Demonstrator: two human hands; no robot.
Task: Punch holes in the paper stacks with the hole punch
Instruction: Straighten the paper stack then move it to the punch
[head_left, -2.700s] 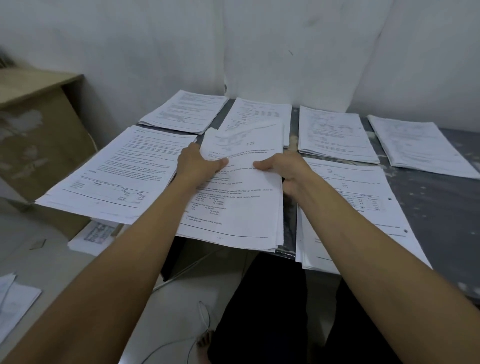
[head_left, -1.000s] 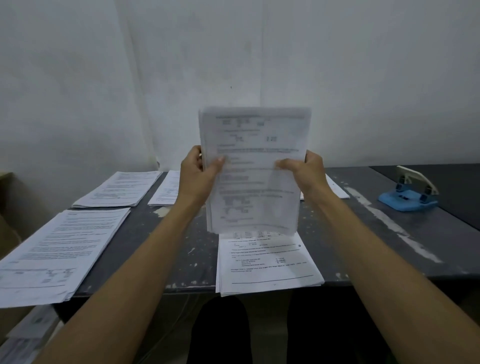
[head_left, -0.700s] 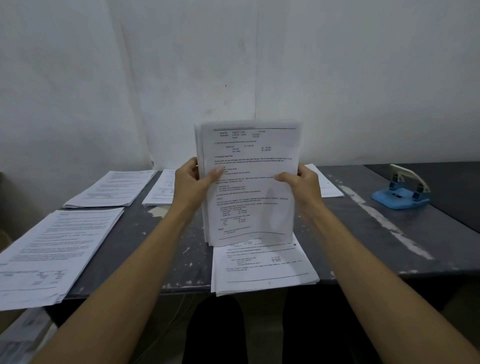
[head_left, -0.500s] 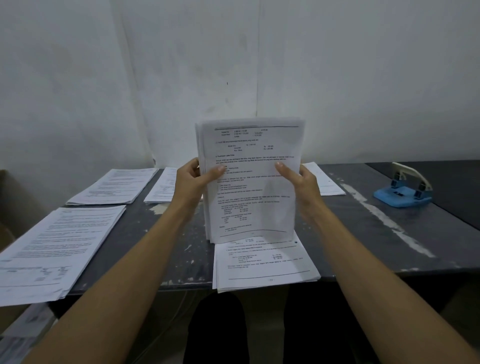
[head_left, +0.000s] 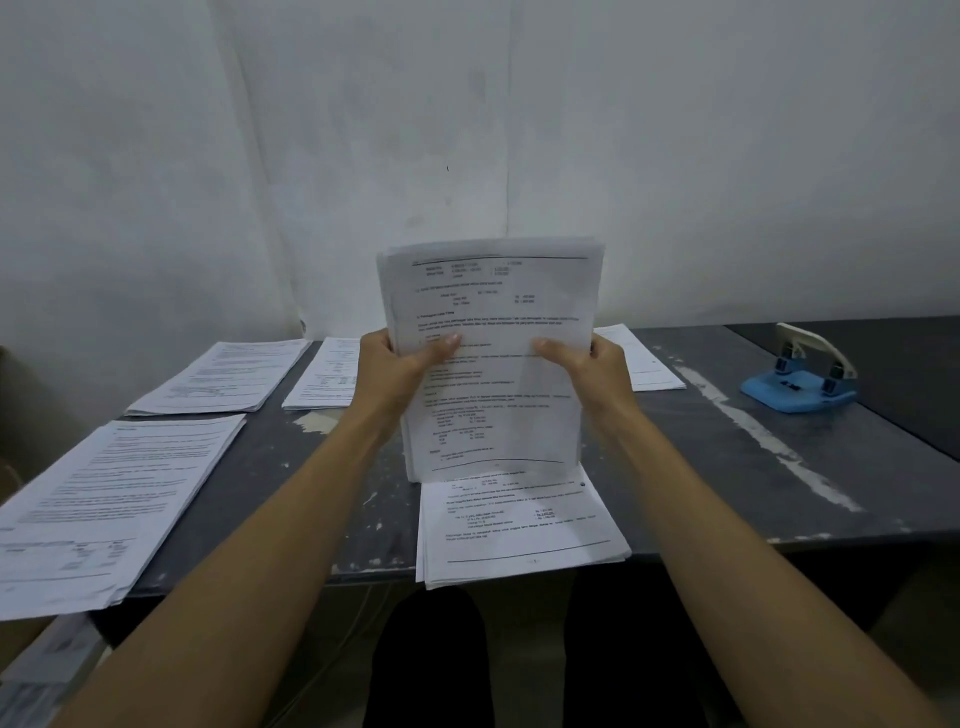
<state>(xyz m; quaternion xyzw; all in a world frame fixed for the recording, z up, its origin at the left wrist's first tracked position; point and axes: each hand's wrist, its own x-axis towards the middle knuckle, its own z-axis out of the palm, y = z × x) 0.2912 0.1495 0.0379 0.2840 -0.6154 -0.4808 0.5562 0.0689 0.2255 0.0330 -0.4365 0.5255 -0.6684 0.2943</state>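
Nearest: flat paper stack (head_left: 519, 525) on the desk (head_left: 779, 467), right below both hands, hanging a bit over the near edge. Just above it, held stack (head_left: 488, 358) stands upright, bottom edge at or touching the flat stack, can't tell which. Left hand (head_left: 397, 376) closed on the held stack's left edge, thumb on the front sheet, fingers behind. Right hand (head_left: 597, 376) same on the right edge, thumb in front. Looks like squaring the sheets w/ a tap before punching, my read only. Left of the left hand: big near-left stack (head_left: 114, 504), overhanging the desk edge; beyond it a far-left stack (head_left: 223, 376). Behind the hands, partly hidden: 2 more stacks, one (head_left: 327, 379) back of the left hand, one (head_left: 639, 358) back of the right hand. Hole punch (head_left: 800, 382), blue base, pale lever up, sits well right of the right hand and farther back, nothing in it. Risks: top-left corner of held stack looks fanned, sheets not flush, so holes would land offset per sheet if it goes in like that. Grip is edges only, mid-height; a loose pinch on the move right could let inner sheets slip out. Stack looks thick, punch may jam or cut part-way. Forearm sweep could knock an overhanging stack off the desk.
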